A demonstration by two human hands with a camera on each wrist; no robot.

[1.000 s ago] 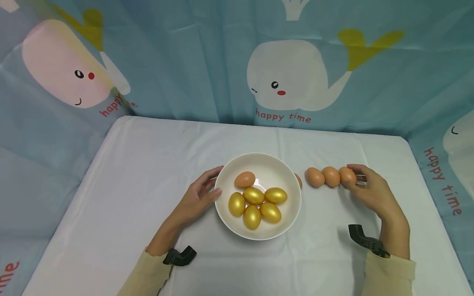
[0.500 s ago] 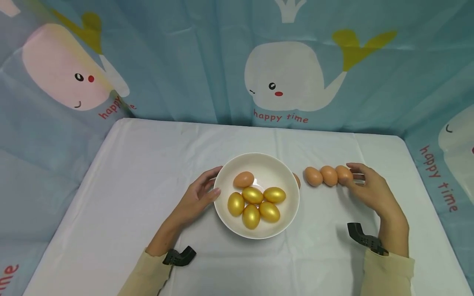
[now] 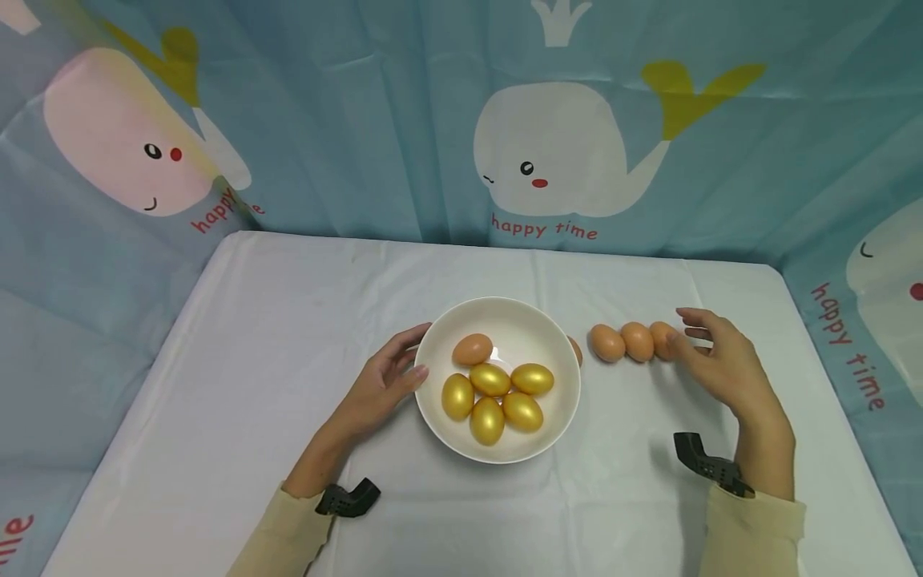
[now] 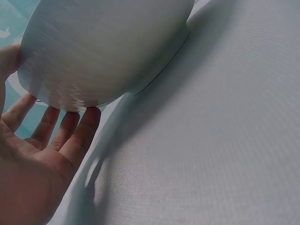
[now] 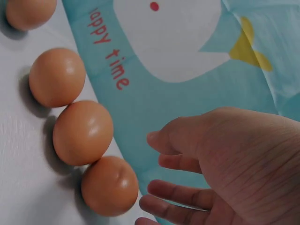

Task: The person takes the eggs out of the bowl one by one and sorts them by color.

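A white bowl [image 3: 497,451] holds several golden eggs [image 3: 490,380] and one brown egg [image 3: 472,349]. At its left side, my left hand [image 3: 382,385] holds the bowl, thumb at the rim and fingers against the outer wall; the left wrist view has these fingertips [image 4: 93,115] on the bowl's side [image 4: 108,51]. Three brown eggs [image 3: 638,342] lie in a touching row to the right of the bowl. Beside the end egg [image 5: 110,186], my right hand [image 3: 724,369] is spread with nothing in it, its fingertips apart from the egg in the right wrist view.
Another brown egg [image 3: 574,351] is partly hidden behind the bowl's right rim. White cloth [image 3: 252,361] covers the table. A blue curtain with whale prints [image 3: 404,120] hangs along the back and sides.
My right hand has loosened from the end egg, its fingers lifting and spreading slightly away. The left hand stays at the bowl; the whole view has shifted slightly.
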